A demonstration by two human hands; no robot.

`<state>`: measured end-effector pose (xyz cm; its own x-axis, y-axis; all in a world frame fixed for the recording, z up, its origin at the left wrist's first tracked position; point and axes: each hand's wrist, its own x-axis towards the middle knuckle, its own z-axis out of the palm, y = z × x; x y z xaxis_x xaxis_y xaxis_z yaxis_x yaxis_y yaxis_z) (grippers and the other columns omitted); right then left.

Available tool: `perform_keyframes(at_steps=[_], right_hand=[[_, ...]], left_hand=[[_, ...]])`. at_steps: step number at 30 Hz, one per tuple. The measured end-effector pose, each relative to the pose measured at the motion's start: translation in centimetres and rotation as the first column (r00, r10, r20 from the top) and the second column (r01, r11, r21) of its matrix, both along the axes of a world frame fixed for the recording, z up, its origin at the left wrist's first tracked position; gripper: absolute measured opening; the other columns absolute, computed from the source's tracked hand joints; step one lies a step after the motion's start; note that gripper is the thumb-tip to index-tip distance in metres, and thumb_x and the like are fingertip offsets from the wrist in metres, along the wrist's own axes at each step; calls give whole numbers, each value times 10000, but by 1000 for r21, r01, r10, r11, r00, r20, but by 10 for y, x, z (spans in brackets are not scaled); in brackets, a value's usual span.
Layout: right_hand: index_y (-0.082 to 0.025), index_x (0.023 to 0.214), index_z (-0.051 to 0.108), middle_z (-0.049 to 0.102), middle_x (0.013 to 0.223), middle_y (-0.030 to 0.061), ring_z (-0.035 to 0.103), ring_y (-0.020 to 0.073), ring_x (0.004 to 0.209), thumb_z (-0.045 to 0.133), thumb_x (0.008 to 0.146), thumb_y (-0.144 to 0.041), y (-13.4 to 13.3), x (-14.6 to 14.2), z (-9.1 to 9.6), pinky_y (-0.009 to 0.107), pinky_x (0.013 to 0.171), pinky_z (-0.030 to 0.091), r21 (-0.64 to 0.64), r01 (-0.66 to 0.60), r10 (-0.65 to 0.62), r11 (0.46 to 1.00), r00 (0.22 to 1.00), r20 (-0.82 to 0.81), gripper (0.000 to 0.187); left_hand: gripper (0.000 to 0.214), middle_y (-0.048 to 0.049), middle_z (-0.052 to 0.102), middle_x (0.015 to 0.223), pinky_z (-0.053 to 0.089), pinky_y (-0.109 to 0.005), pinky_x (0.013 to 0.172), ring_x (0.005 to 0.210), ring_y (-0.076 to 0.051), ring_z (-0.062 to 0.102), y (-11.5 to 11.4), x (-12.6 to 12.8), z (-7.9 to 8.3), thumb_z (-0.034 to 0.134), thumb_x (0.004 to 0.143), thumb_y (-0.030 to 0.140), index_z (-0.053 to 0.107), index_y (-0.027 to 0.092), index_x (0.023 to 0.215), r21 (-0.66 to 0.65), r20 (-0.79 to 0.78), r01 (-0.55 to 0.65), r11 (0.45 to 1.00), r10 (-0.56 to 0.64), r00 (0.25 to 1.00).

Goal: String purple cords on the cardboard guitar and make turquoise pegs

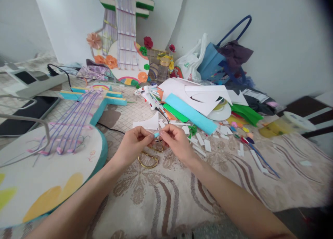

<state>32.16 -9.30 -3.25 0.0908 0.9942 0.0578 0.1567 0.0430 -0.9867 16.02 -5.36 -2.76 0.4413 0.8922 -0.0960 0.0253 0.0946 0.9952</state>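
Observation:
My left hand (pixel 134 143) and my right hand (pixel 178 141) meet above the middle of the table. Between their fingertips they pinch a small light-blue piece (pixel 156 134), perhaps rolled or folded paper; its ends are hidden by the fingers. Under the hands lie gold-coloured loops (pixel 148 161), which look like scissor handles, with the rest covered. To the left rests a handmade guitar model (pixel 88 138) with light-blue sides, purple yarn strings and yellow painted shapes. A white glue gun (pixel 148 96) lies beyond the hands, its black cord running close by.
White paper sheets, a light-blue strip (pixel 191 113) and small scraps (pixel 200 140) spread behind and right of my hands. A second guitar model (pixel 126 58) stands at the back. A blue bag (pixel 212 63), a tape roll (pixel 299 121) and a tablet-like device (pixel 28 115) flank the area.

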Motion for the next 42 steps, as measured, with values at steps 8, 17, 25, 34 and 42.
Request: perform_keyframes(at_steps=[8, 17, 25, 34, 42], right_hand=[[-189, 732, 547, 539, 608, -42, 505, 89, 510, 579, 828, -335, 1, 0, -2, 205, 483, 404, -5, 16, -16, 1000, 1000, -16, 177], [-188, 730, 538, 508, 585, -50, 490, 86, 495, 588, 826, -337, -1, -2, 2, 209, 472, 381, -29, -13, 13, 999, 1000, -6, 184], [-194, 820, 563, 572, 635, -24, 549, 110, 547, 526, 848, -526, 2, -1, -1, 216, 483, 408, -95, -123, 109, 988, 984, -140, 335], [-195, 765, 561, 537, 570, -42, 494, 98, 497, 588, 820, -486, 0, -2, 2, 217, 485, 395, -55, -102, 100, 993, 994, -43, 298], [-185, 744, 557, 536, 594, -42, 497, 87, 504, 603, 824, -407, 2, 2, -3, 204, 487, 389, -16, -30, 29, 999, 997, -72, 240]], left_hand=[[315, 8, 655, 722, 511, -260, 640, 649, -127, 646, -1, 2, 3, 673, 765, 338, 501, 158, 958, -130, 133, -2, 992, 19, 991], [302, 33, 604, 637, 458, -216, 578, 578, -93, 573, -2, -1, 2, 731, 700, 268, 546, 143, 903, -95, 107, 8, 995, 2, 994], [308, 26, 608, 643, 450, -223, 568, 582, -103, 582, 2, -2, 0, 729, 708, 265, 526, 151, 910, -115, 141, 20, 993, -3, 990], [277, 29, 607, 628, 447, -254, 588, 589, -128, 587, -1, 0, 1, 692, 719, 272, 531, 162, 915, 32, 73, -35, 999, 33, 997], [361, -9, 631, 736, 491, -270, 618, 669, -145, 612, -1, -2, 4, 649, 770, 426, 556, 146, 977, -45, 51, 16, 999, -14, 999]])
